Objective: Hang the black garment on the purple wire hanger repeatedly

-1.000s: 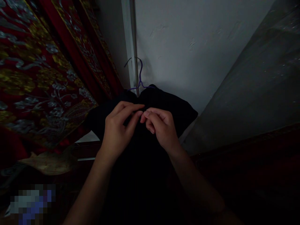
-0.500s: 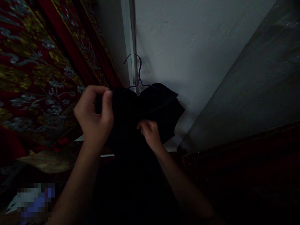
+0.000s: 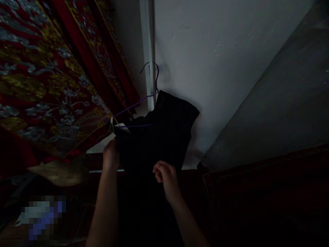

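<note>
A black garment point(image 3: 174, 116) with a short sleeve hangs by one shoulder from a purple wire hanger point(image 3: 157, 77). The hanger's left arm stands bare, out of the cloth. My left hand point(image 3: 111, 154) is closed on the garment's left side, just below the end of that arm; its fingertips are mostly hidden. Against the front of the cloth, lower and to the right, my right hand point(image 3: 166, 175) is curled shut with the dark fabric at its fingers. Darkness hides the garment's folds and lower edge.
The hanger hooks over a pale vertical strip point(image 3: 147, 41) on the white wall point(image 3: 205, 61). At left hangs a red curtain point(image 3: 59, 79) with gold and silver embroidery. A dark red piece of furniture point(image 3: 257, 185) stands at lower right. A blurred-out item point(image 3: 42, 216) lies at lower left.
My left hand has moved down, and the cloth has come off the hanger's left arm, which now shows bare. My right hand sits lower on the garment. The view has shifted slightly.
</note>
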The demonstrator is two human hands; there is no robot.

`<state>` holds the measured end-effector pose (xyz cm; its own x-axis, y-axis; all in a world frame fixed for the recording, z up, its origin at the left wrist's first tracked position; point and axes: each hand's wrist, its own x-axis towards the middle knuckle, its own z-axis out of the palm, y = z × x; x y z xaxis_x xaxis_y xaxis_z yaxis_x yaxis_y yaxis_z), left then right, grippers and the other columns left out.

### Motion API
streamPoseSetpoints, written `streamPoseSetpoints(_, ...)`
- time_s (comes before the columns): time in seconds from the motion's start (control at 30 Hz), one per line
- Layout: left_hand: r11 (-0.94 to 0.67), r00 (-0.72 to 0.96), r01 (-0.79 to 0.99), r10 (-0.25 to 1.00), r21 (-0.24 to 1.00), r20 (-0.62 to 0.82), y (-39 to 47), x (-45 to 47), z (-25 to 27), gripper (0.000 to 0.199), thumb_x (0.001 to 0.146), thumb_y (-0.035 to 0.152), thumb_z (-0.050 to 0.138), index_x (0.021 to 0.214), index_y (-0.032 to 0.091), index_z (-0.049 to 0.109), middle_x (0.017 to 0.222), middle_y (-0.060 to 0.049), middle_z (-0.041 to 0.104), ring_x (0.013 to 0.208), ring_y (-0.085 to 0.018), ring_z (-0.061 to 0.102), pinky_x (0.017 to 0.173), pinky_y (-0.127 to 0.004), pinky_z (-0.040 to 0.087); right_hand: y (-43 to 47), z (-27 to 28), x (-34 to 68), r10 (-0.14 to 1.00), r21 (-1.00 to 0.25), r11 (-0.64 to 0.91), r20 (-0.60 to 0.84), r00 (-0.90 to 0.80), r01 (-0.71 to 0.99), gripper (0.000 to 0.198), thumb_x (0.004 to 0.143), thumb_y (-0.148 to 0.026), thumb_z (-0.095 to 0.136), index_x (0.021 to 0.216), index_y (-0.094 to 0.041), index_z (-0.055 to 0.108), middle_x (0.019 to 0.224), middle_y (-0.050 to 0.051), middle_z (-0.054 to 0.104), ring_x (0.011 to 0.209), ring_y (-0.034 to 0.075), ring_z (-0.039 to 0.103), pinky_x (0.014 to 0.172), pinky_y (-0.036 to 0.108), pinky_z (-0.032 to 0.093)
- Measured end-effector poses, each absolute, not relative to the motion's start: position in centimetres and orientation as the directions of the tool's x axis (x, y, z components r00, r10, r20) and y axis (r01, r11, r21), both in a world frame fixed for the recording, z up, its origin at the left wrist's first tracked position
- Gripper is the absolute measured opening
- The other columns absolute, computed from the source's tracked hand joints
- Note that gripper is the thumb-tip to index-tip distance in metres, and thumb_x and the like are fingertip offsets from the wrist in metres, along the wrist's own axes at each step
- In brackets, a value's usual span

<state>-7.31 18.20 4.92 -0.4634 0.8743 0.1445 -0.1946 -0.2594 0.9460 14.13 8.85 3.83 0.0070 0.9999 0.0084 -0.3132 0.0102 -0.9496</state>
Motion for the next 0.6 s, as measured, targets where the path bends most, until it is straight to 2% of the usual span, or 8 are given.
streamPoseSetpoints(0.13,-0.185,-0.356,-0.031,0.920,0.982,0.162,18.2,-6.3,4.0,0.025,0.066,0.037,0.081,0.073,0.015,0.071,0.069,-0.003,0.068,0.070,-0.017,0.058,0.066,-0.026,0.044,7.8,3.8,12.1,0.996,-0.946,-0.020,0.007,-0.083,-0.324,0.035,0.082,-0.046,0.054,0.062,-0.018,0.060,0.043,-0.006,0.039,0.041,0.008,0.031,0.046,0.025,0.021)
streamPoseSetpoints(0.33,-0.200,-0.324,0.027,0.925,0.979,0.198,17.7,-5.5,4.5,0.030,0.070,0.044,0.076,0.075,0.016,0.069,0.070,-0.002,0.066,0.072,-0.017,0.059,0.072,-0.028,0.045,7.1,3.4,12.7,1.000,-0.943,-0.023,-0.017,-0.021,-0.332,0.035,0.082,-0.049,0.060,0.069,-0.017,0.064,0.048,-0.006,0.041,0.044,0.008,0.034,0.047,0.024,0.023)
streamPoseSetpoints(0.4,-0.235,-0.382,-0.052,0.903,0.971,0.198,17.3,-5.3,5.4,0.028,0.071,0.045,0.072,0.077,0.018,0.065,0.073,-0.001,0.064,0.073,-0.017,0.059,0.074,-0.028,0.047,7.1,3.2,13.4,0.999,-0.943,-0.031,-0.038,0.015,-0.330,0.031,0.081,-0.047,0.062,0.076,-0.017,0.066,0.052,-0.005,0.043,0.047,0.009,0.037,0.047,0.023,0.025)
streamPoseSetpoints(0.47,-0.317,-0.435,-0.231,0.880,0.920,0.194,16.5,-5.2,6.8,0.027,0.070,0.044,0.068,0.075,0.019,0.060,0.074,0.000,0.061,0.074,-0.016,0.059,0.074,-0.028,0.048,7.2,3.0,14.0,0.998,-0.944,-0.028,-0.044,0.042,-0.327,0.029,0.082,-0.046,0.064,0.083,-0.017,0.067,0.055,-0.005,0.046,0.050,0.010,0.040,0.049,0.023,0.027)
streamPoseSetpoints(0.53,-0.391,-0.423,-0.414,0.882,0.822,0.207,15.4,-5.1,8.4,0.026,0.068,0.043,0.065,0.069,0.020,0.053,0.072,0.000,0.057,0.072,-0.016,0.058,0.071,-0.028,0.049,7.4,2.7,14.3,0.998,-0.943,-0.011,-0.031,0.054,-0.333,0.028,0.082,-0.045,0.065,0.087,-0.018,0.068,0.058,-0.004,0.050,0.052,0.011,0.042,0.050,0.023,0.031)
streamPoseSetpoints(0.6,-0.406,-0.359,-0.501,0.901,0.764,0.244,14.2,-4.9,9.7,0.031,0.069,0.044,0.062,0.062,0.020,0.045,0.069,0.000,0.052,0.070,-0.015,0.056,0.069,-0.028,0.049,7.6,2.3,14.4,0.998,-0.937,-0.002,-0.022,0.056,-0.348,0.027,0.081,-0.043,0.066,0.091,-0.018,0.068,0.061,-0.003,0.055,0.054,0.011,0.045,0.052,0.024,0.034)
